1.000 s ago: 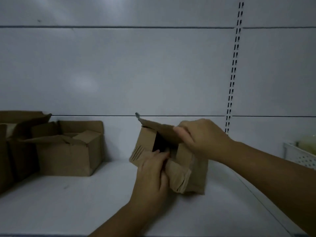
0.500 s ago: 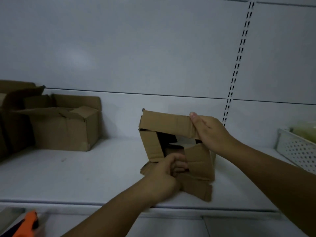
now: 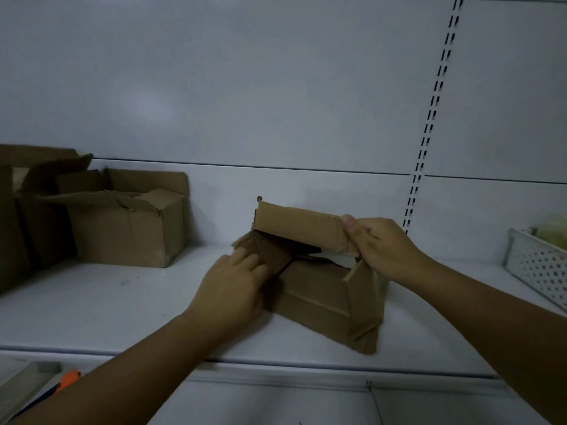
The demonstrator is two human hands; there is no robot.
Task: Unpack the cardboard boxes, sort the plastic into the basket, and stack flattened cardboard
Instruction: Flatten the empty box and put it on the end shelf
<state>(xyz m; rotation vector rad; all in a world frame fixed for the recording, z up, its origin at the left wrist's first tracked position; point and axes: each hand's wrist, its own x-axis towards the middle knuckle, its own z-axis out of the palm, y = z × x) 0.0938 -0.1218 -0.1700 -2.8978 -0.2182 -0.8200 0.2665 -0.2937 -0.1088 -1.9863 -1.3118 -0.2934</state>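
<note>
A small brown cardboard box [image 3: 319, 296] lies partly collapsed on the white shelf [image 3: 107, 308], its flaps spread open. My right hand [image 3: 380, 246] pinches the right end of the raised top flap [image 3: 299, 225]. My left hand [image 3: 233, 286] lies with straight fingers on the box's left flap, pressing it down. Something pale shows through the gap under the raised flap. A white perforated basket [image 3: 540, 268] stands at the far right of the shelf, with a pale yellowish thing inside it.
Two opened cardboard boxes stand at the shelf's left, the nearer one [image 3: 122, 228] with loose flaps, the other [image 3: 18, 210] at the frame edge. An orange-handled tool [image 3: 66, 380] lies below the shelf's front edge at lower left. A slotted upright [image 3: 429, 118] runs down the back wall.
The box has gone from a standing open frame to a lower, squashed shape. My left hand left the box's inside and now presses flat on the left flap. My right hand keeps its hold.
</note>
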